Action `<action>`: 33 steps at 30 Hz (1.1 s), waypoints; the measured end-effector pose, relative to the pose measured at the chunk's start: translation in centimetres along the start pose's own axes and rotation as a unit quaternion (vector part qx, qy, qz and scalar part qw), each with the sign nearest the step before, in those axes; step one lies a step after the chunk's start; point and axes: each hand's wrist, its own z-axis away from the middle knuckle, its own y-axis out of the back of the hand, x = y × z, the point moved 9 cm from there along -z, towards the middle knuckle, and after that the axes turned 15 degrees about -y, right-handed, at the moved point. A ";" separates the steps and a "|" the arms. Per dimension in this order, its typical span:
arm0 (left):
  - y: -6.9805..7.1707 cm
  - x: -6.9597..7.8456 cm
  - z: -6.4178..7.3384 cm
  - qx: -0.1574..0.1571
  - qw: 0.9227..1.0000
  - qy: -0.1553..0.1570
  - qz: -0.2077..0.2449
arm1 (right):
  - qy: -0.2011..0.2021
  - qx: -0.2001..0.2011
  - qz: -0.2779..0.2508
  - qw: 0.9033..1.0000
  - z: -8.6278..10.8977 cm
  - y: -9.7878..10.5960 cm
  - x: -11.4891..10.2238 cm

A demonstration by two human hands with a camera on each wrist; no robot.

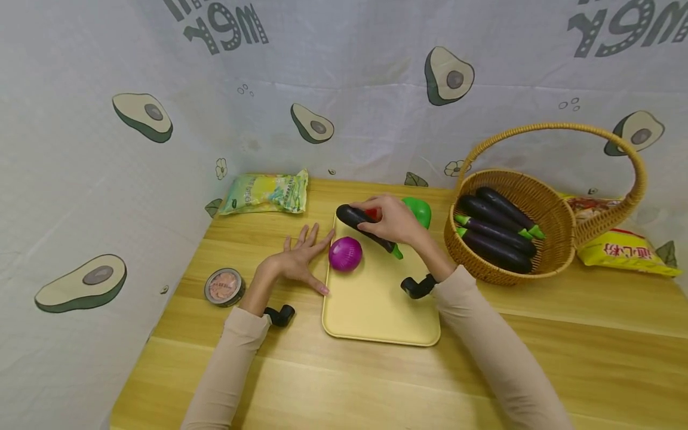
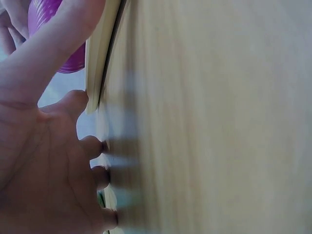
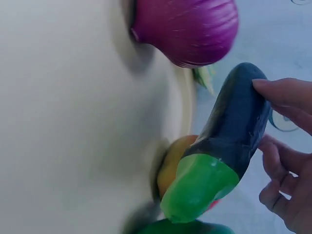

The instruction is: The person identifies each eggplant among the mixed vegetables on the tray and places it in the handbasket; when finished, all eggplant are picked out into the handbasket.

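Observation:
A dark eggplant (image 1: 355,218) with a green stem end is pinched between the thumb and fingers of my right hand (image 1: 395,221), held above the yellow tray (image 1: 381,304). In the right wrist view the eggplant (image 3: 229,117) is tilted, clear of the tray surface. A purple onion (image 1: 346,254) sits in the tray near its left edge. Beside that edge my left hand (image 1: 298,261) is spread, its thumb and index finger at the rim; in the left wrist view several fingertips touch the table. A red item (image 1: 372,213) is mostly hidden behind my right hand, with a green pepper (image 1: 418,211) nearby.
At the right stands a wicker basket (image 1: 564,239) with a tall handle, holding several eggplants (image 1: 497,230). Behind it lie snack bags (image 1: 626,251). A green-yellow packet (image 1: 266,192) rests at the back left, and a round tin (image 1: 224,286) is left of my left hand.

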 end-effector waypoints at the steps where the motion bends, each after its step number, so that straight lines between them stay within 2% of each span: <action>1: 0.0 0.0 0.0 0.000 1.000 -0.001 0.000 | 0.006 0.000 -0.006 1.000 0.2 0.3 0.0; 6: 0.1 0.0 0.1 0.004 1.000 -0.003 -0.003 | 0.015 -0.014 -0.027 0.999 1.1 1.4 0.5; 15: 0.1 0.4 0.1 0.007 1.000 -0.007 -0.002 | -0.010 -0.021 -0.067 0.998 2.8 4.2 2.4; 18: 0.1 0.5 0.2 0.004 1.000 -0.006 -0.003 | -0.011 -0.020 -0.062 0.998 3.7 5.7 3.0; 25: -0.1 0.3 0.1 0.005 1.000 -0.013 0.010 | -0.002 0.015 -0.006 1.000 6.5 10.0 4.5; 29: -0.1 0.4 0.1 0.003 1.000 -0.012 0.006 | -0.014 0.025 -0.006 1.000 7.8 12.2 6.1; 33: 0.0 0.5 0.1 0.004 1.000 -0.009 0.003 | -0.033 0.022 -0.010 0.999 8.7 13.6 7.8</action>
